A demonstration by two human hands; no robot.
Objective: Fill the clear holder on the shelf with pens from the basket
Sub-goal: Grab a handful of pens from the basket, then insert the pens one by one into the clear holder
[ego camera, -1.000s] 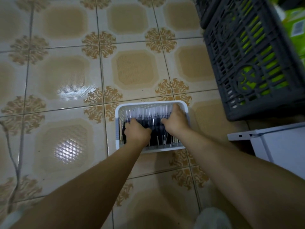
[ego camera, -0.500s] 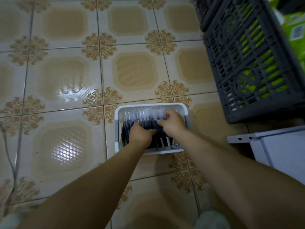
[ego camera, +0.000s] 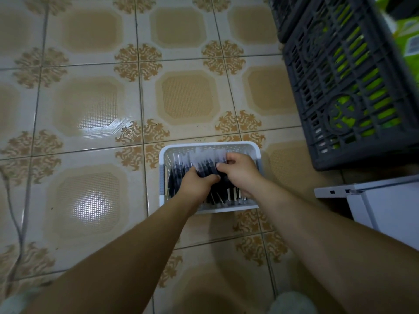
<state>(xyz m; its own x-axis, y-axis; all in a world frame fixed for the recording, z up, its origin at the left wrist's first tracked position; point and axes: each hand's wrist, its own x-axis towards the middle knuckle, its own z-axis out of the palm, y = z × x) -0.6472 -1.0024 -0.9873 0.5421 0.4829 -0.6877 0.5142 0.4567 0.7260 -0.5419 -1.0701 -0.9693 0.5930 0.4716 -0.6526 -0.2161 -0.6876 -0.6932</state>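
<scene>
A small white basket (ego camera: 163,159) stands on the tiled floor, packed with several dark pens with clear caps (ego camera: 179,164) lying side by side. Both my hands are down inside it. My left hand (ego camera: 196,184) curls its fingers round a bunch of pens near the middle. My right hand (ego camera: 238,171) grips the same bunch from the right, fingers curled over the pens' upper ends. The clear holder and the shelf are out of view.
A dark grey slatted crate (ego camera: 344,82) with green items inside stands at the right. A white cabinet or box (ego camera: 383,200) sits below it at the right edge. A thin cable (ego camera: 21,223) runs along the floor at the left.
My two hands have drawn closer together over the middle of the basket and closed round a bunch of pens. The basket has stayed in place.
</scene>
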